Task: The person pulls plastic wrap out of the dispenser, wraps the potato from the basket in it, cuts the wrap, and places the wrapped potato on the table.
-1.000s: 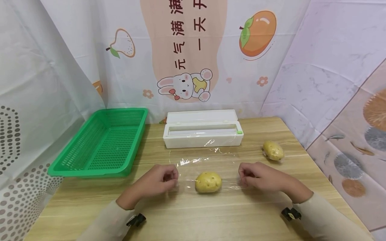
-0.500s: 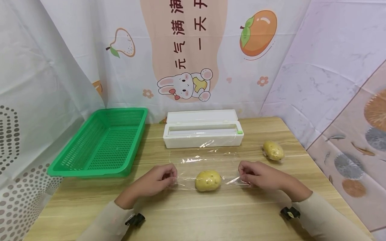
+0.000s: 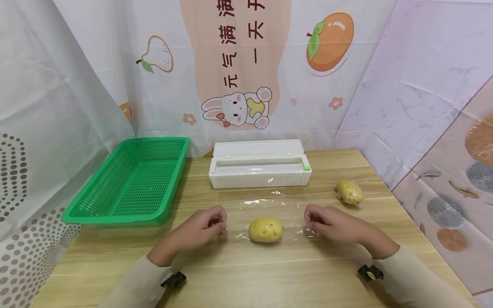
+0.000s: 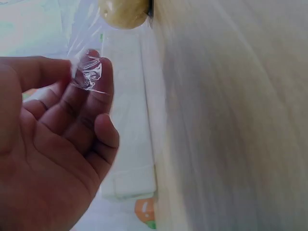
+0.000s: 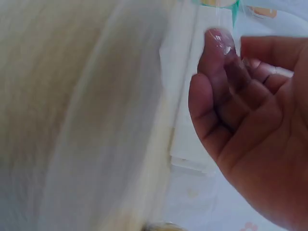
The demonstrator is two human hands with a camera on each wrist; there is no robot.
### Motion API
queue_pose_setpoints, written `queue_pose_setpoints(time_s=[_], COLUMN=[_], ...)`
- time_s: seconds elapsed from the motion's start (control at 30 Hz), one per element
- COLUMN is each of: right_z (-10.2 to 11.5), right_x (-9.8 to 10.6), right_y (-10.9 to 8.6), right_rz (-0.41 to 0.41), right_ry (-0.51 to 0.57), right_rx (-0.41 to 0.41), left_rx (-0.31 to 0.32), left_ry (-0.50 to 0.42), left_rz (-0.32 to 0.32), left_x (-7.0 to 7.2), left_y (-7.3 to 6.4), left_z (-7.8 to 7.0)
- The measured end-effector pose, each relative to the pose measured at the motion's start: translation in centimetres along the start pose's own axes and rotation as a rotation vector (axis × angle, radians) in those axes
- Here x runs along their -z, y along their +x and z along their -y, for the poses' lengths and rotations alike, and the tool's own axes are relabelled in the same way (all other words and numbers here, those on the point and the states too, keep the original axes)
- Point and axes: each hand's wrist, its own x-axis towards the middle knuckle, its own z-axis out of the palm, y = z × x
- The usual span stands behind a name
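Observation:
Clear cling film (image 3: 252,202) runs from a white dispenser box (image 3: 259,179) towards me, around a yellow potato (image 3: 265,229) on the table. My left hand (image 3: 204,229) pinches the film's left corner between thumb and fingers. On the other side, my right hand (image 3: 331,224) pinches the right corner. The left wrist view shows crumpled film (image 4: 89,74) at the fingertips, with the potato (image 4: 125,12) beyond. In the right wrist view, shiny film (image 5: 222,42) clings at the index and thumb tips.
The dispenser's lid (image 3: 258,148) stands raised at the back, with a green slider (image 3: 306,168) at its right end. A green mesh basket (image 3: 115,221) is at the left. At the right lies a second potato (image 3: 349,191), glossy as if wrapped.
The film's near edge, drawn across the potato's front earlier, no longer shows as a line there. Its glints have shifted. Both hands stay nearly in place, still pinching the film.

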Motion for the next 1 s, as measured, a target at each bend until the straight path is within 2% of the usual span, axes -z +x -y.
queue_pose_setpoints(time_s=[0.2, 0.33, 0.5, 0.73, 0.87, 1.0], right_z=[-0.9, -1.0, -0.7, -0.5, -0.5, -0.4], right_x=[-0.6, -0.8, -1.2, -1.6, -1.6, -1.6], right_y=[0.8, 1.3, 2.3, 3.3, 3.6, 3.9], right_rz=[-0.042, -0.07, -0.098, -0.087, -0.095, -0.101], right_ry=[0.035, 0.049, 0.006, -0.004, -0.045, -0.052], right_rx=[-0.13, -0.177, -0.213, -0.198, -0.196, -0.252], left_rx=[0.081, 0.141, 0.19, 0.2, 0.199, 0.198], left_ry=[-0.042, -0.006, 0.047, 0.148, 0.212, 0.26], left_rz=[-0.051, -0.089, -0.095, -0.038, -0.045, -0.055], left_x=[-0.3, -0.6, -1.0, -1.3, -1.4, -1.6], left_y=[0.7, 1.3, 2.6, 4.0, 4.3, 4.4], left_z=[1.0, 1.5, 1.8, 1.7, 1.4, 1.1])
